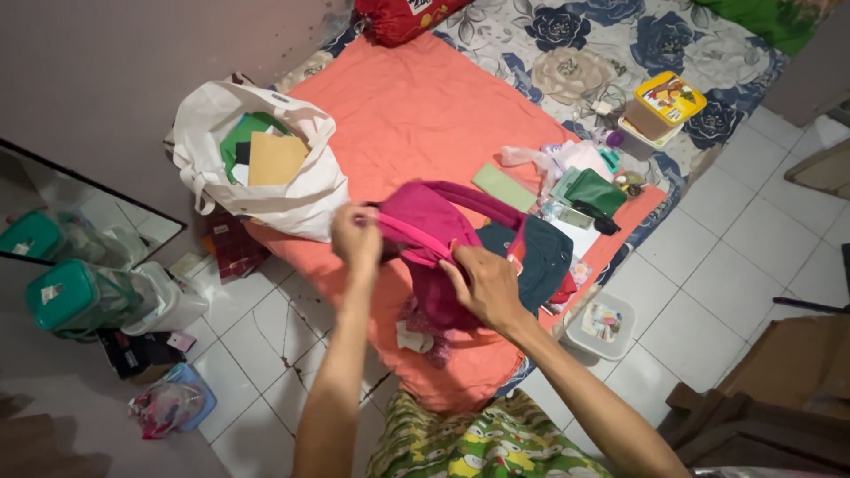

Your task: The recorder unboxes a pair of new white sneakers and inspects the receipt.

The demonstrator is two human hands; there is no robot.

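We find both hands on a magenta fabric backpack [425, 235] at the centre of the frame, lying on a salmon-orange bedsheet [416, 115]. The left hand [356, 237] is pinched shut on the bag's upper left edge; the right hand [485, 285] is closed over its lower right side, beside a dark teal cloth bag [542, 257]. We judge the step in hand to be spreading or opening the backpack; the next move calls for a firm hold on one side while the other hand works the opening.

Room is tight. A white cloth tote bag [266, 190] stuffed with papers sits just left of the left hand, and small clutter crowds the right. The sheet's edge runs close below the backpack, with white tiled floor [708, 292] open at lower right.
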